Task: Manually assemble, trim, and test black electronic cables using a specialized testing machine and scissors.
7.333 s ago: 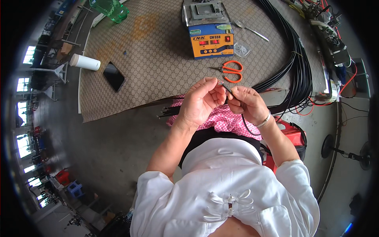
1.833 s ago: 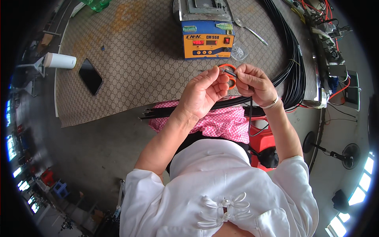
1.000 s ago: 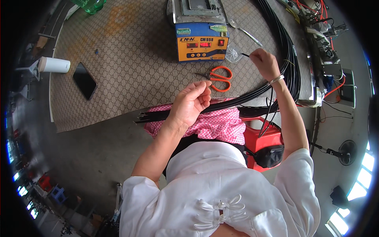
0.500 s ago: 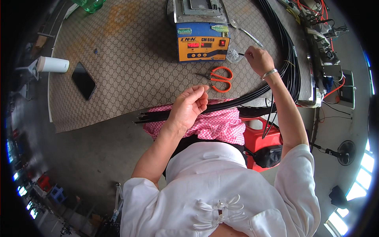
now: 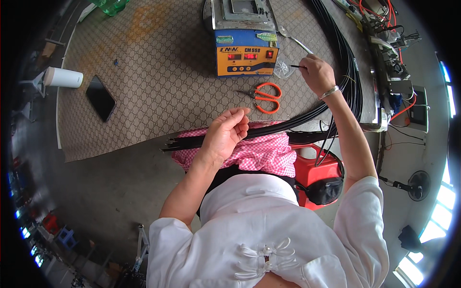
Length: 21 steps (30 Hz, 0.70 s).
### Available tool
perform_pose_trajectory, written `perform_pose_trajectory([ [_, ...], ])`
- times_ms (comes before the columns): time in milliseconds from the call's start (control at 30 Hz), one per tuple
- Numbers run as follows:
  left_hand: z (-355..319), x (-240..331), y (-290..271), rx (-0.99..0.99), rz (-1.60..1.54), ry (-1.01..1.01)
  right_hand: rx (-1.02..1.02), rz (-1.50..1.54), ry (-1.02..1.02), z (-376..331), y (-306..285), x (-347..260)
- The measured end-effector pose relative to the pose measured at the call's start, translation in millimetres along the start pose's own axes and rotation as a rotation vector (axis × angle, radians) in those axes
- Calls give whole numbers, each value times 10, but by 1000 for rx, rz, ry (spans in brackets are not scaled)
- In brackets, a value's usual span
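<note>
Pinching a thin black piece [image 5: 297,66], right hand [image 5: 317,73] beside bag [image 5: 284,70].

This is looking like a small electronics or cable-assembly workshop. A work table [image 5: 144,72] covered with a patterned brown mat is carrying an orange-and-blue benchtop unit [image 5: 246,45] with lit red displays at the far side, and orange-handled scissors [image 5: 266,97] are lying just near it. A thick bundle of black cables [image 5: 345,72] is running along the right. Red wires and loose circuit parts [image 5: 384,19] are crowding the far right edge, and a bare concrete floor [image 5: 96,192] is showing below.
</note>
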<state>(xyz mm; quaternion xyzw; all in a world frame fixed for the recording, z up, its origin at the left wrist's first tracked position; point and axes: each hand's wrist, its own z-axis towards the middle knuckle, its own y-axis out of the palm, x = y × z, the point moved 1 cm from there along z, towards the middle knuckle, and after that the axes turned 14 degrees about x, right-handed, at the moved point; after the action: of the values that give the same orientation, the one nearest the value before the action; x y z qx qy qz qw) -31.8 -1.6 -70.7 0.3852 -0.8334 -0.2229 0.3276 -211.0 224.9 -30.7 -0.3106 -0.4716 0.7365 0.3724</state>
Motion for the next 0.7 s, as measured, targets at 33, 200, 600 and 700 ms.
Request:
perform_pose_trajectory([
  [33,-2,1,-6,6,-1,-1,-22,-40,-29,3,19,-17],
  [200,-20,10,-18,27,-7,-2,-38,-117,-147,-15,134,-36],
  [600,19,22,-119,19,-16,10,90,23,-169,329,-400,-216],
  [700,36,13,-148,8,-21,18,167,78,-284,664,-599,-380],
])
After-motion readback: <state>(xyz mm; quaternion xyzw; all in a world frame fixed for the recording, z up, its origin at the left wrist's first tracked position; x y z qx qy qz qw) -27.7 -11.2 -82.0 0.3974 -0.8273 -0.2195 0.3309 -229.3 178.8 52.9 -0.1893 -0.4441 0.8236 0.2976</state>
